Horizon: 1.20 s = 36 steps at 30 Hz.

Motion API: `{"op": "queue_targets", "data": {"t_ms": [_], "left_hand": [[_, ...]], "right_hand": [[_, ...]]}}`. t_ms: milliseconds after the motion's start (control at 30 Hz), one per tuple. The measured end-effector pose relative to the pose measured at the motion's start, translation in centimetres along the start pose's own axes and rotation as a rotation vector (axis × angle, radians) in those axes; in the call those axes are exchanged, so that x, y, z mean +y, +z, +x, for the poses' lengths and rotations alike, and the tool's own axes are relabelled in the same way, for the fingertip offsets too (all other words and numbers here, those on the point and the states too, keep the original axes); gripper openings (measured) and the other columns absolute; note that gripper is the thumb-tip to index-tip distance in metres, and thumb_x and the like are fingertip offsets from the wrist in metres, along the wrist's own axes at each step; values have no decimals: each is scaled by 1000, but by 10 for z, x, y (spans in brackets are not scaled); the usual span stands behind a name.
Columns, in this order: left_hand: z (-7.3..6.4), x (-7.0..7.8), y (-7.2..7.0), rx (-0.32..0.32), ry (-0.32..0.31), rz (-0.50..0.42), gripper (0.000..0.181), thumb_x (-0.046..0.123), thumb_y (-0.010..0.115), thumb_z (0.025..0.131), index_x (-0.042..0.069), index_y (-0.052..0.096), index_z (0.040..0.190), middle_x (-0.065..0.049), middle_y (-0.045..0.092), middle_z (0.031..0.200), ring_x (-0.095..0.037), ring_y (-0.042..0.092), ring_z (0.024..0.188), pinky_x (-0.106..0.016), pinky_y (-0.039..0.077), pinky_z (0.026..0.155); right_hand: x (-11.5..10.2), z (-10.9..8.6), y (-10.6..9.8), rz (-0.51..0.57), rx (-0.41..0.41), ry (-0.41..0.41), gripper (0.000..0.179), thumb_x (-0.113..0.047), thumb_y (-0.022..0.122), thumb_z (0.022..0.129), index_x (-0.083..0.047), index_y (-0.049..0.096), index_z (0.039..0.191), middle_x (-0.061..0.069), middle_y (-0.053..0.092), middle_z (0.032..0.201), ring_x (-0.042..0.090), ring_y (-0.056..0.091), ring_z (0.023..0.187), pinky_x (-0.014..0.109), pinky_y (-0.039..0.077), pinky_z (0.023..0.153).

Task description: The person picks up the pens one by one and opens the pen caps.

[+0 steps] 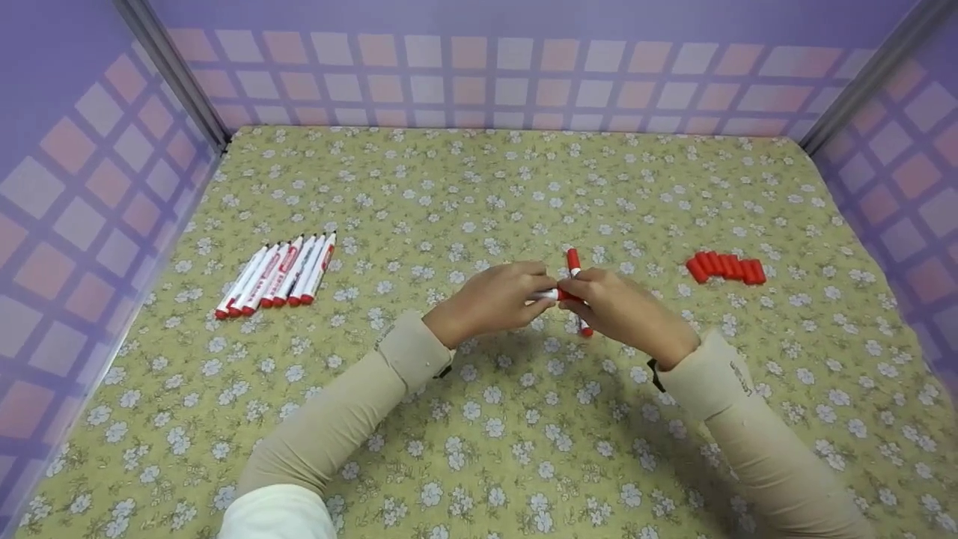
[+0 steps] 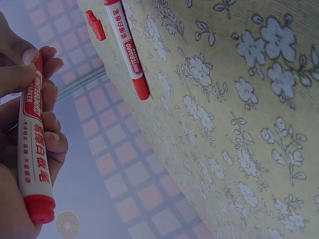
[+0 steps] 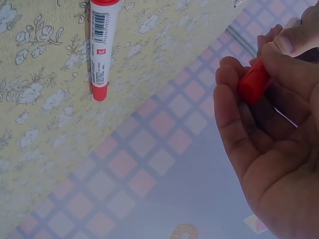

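Note:
My left hand (image 1: 498, 296) grips the white barrel of a whiteboard marker (image 2: 37, 144), its red end plug pointing back toward the palm. At the marker's other end, the thumb and fingers of my right hand (image 1: 621, 311) pinch its red cap (image 3: 255, 82). Cap and barrel are in line; fingers hide the joint, so I cannot tell whether the cap is fully seated. Beneath the hands a second whiteboard marker (image 2: 130, 55) lies on the cloth, its red cap on and pointing away from me.
Several uncapped markers (image 1: 277, 275) lie side by side at the left, dark tips facing away. Over on the right is a row of several loose red caps (image 1: 726, 266). A floral cloth (image 1: 464, 187) covers the table, with checked purple panels (image 1: 471, 67) around it.

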<state>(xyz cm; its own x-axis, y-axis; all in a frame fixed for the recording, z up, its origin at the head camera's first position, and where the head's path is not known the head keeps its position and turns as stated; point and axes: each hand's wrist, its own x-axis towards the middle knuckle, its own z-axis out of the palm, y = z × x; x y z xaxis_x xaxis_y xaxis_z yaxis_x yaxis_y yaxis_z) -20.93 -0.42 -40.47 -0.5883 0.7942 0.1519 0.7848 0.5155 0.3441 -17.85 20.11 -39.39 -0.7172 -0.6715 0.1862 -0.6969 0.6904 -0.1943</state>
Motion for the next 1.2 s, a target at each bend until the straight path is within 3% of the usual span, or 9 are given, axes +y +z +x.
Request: {"op": "queue_targets", "data": {"t_ms": [200, 533, 833, 1200], "left_hand": [[-3, 0, 3, 32, 59, 87, 28, 26, 52, 100, 10, 67, 117, -6, 64, 101, -14, 60, 76, -28, 51, 66], [-6, -3, 9, 21, 94, 52, 25, 23, 52, 100, 9, 68, 112, -5, 66, 98, -14, 61, 76, -29, 51, 68], [-8, -3, 11, -8, 39, -16, 24, 23, 49, 101, 13, 68, 110, -1, 64, 93, -10, 53, 68, -27, 44, 61], [-6, -1, 8, -43, -9, -64, 26, 25, 49, 101, 15, 69, 112, 0, 63, 92, -11, 52, 69, -27, 43, 62]], "right_hand": [[-9, 1, 1, -97, 25, -19, 7, -9, 65, 91, -4, 69, 87, 7, 63, 72, 12, 53, 57, 25, 45, 52], [-8, -1, 7, -131, 61, -72, 11, -9, 69, 88, -5, 66, 79, 8, 65, 67, 14, 55, 52, 26, 46, 49], [-5, -2, 11, -137, 68, -105, 14, -10, 68, 89, -6, 64, 76, 5, 59, 61, 9, 40, 48, 23, 37, 47], [-4, -6, 13, -115, 116, -130, 12, -7, 69, 87, -5, 62, 77, 7, 60, 62, 14, 49, 50, 25, 40, 47]]}}
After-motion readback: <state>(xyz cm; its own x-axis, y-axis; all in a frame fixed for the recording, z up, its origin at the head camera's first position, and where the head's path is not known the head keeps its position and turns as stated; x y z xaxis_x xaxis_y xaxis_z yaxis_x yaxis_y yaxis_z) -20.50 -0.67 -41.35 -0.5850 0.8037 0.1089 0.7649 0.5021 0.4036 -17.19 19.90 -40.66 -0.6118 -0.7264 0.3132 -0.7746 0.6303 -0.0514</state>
